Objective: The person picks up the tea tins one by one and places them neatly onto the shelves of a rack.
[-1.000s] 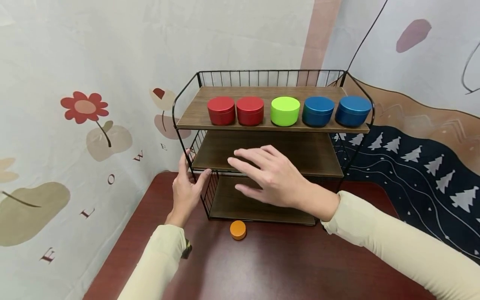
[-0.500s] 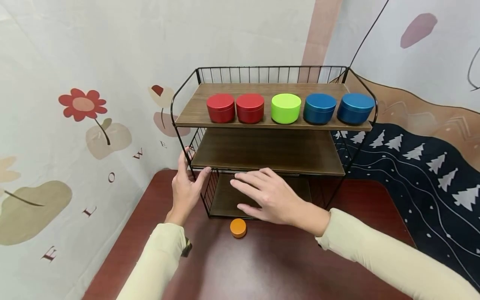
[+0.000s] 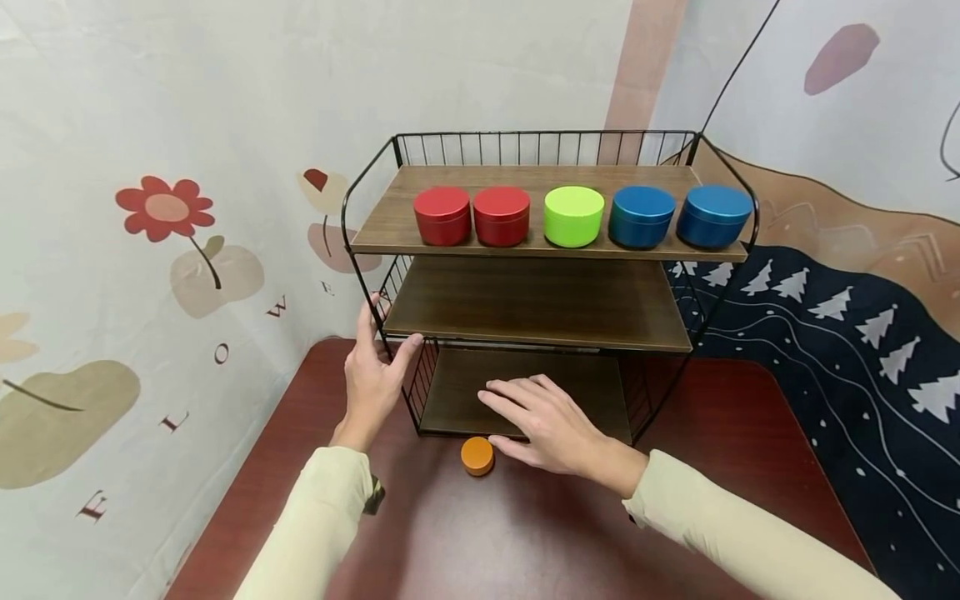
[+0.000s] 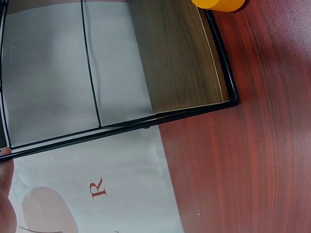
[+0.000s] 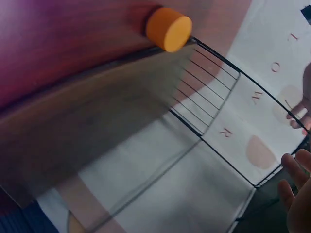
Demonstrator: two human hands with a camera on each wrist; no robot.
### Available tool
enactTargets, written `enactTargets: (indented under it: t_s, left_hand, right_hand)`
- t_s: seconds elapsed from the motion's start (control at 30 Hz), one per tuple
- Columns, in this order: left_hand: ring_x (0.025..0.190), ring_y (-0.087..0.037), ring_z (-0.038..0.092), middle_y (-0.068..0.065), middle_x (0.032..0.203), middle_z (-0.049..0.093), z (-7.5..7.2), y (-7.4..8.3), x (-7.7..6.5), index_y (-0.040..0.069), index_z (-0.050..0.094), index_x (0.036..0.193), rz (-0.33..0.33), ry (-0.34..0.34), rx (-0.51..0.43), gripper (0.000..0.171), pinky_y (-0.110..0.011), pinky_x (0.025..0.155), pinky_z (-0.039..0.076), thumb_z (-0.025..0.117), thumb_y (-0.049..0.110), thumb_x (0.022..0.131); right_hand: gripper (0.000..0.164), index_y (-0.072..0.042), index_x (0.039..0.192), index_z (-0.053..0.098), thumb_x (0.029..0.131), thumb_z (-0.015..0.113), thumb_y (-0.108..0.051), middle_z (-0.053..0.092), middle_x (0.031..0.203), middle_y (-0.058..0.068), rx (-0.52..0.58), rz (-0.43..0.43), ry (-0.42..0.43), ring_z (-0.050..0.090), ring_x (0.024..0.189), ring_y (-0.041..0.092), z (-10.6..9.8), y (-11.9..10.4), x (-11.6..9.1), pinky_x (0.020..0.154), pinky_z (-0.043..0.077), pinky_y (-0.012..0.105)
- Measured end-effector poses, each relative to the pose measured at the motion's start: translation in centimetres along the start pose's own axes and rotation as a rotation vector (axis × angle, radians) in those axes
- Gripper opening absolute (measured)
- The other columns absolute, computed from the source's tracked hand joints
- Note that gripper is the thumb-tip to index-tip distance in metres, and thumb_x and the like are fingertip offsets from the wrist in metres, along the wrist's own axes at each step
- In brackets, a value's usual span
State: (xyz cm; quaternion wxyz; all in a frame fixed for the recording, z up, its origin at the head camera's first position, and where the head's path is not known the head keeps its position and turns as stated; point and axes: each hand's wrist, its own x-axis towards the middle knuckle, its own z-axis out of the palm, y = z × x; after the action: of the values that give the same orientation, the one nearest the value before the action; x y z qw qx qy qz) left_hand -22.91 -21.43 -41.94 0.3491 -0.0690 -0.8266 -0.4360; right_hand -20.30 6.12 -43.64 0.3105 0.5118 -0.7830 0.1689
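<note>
A three-tier rack (image 3: 540, 302) with dark wood shelves and black wire sides stands on the table. My left hand (image 3: 371, 379) holds its left front post near the middle shelf, thumb in front and fingers along the outer side. A small round orange tin (image 3: 477, 456) sits on the table just before the bottom shelf. My right hand (image 3: 551, 425) hovers to the right of this tin, fingers spread and holding nothing, with the thumb tip close to the tin's edge. Whether they touch, I cannot tell. The left wrist view shows part of the tin (image 4: 221, 4) at the top.
Along the top shelf's front edge stand two red tins (image 3: 472, 217), a lime green tin (image 3: 573, 217) and two blue tins (image 3: 678, 217). The glossy reddish table (image 3: 450, 542) meets printed cloth (image 3: 225, 100) at the back and sides.
My right hand has come down from before the middle shelf to beside the orange tin. My left hand stays on the post. The view has shifted slightly.
</note>
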Motion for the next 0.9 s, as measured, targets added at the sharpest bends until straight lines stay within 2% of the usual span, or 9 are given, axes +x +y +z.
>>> enactTargets:
  t_s: [0.2,0.5,0.67,0.9]
  left_hand:
    - [0.056,-0.015,0.054,0.0,0.14,0.059,-0.1,0.1,0.1,0.027,0.034,0.154,0.0,-0.001,0.0,0.079,-0.018,0.055,0.039,0.078,0.026,0.088]
    - [0.053,-0.015,0.05,0.0,0.14,0.059,0.1,-0.1,0.1,0.026,0.034,0.154,-0.001,0.002,0.009,0.08,-0.019,0.052,0.036,0.079,0.026,0.088]
    - [0.053,-0.015,0.051,-0.001,0.14,0.059,0.1,0.0,0.1,0.024,0.035,0.154,0.005,0.005,-0.001,0.08,-0.018,0.051,0.036,0.079,0.025,0.088]
    - [0.052,-0.014,0.05,-0.004,0.139,0.059,0.3,-0.2,0.1,0.025,0.035,0.154,0.007,0.01,-0.008,0.08,-0.018,0.052,0.037,0.08,0.023,0.087]
  right_hand:
    - [0.061,-0.01,0.133,0.063,0.08,0.081,-0.035,0.065,0.129,0.005,-0.001,0.042,-0.031,0.063,0.11,0.022,2.0,-0.4,-1.8,0.088,0.05,0.044]
    - [0.059,-0.01,0.131,0.064,0.081,0.081,-0.037,0.066,0.124,0.006,-0.024,0.049,-0.083,0.064,0.106,0.022,4.7,-0.8,-4.4,0.087,0.052,0.047]
    - [0.058,-0.011,0.132,0.063,0.083,0.079,-0.037,0.065,0.127,0.005,-0.013,0.072,-0.132,0.063,0.108,0.023,5.9,-0.9,-5.1,0.089,0.051,0.048]
    - [0.059,-0.012,0.134,0.061,0.085,0.077,-0.04,0.063,0.132,0.007,0.012,0.093,-0.181,0.061,0.115,0.022,7.9,-1.3,-5.6,0.094,0.048,0.043]
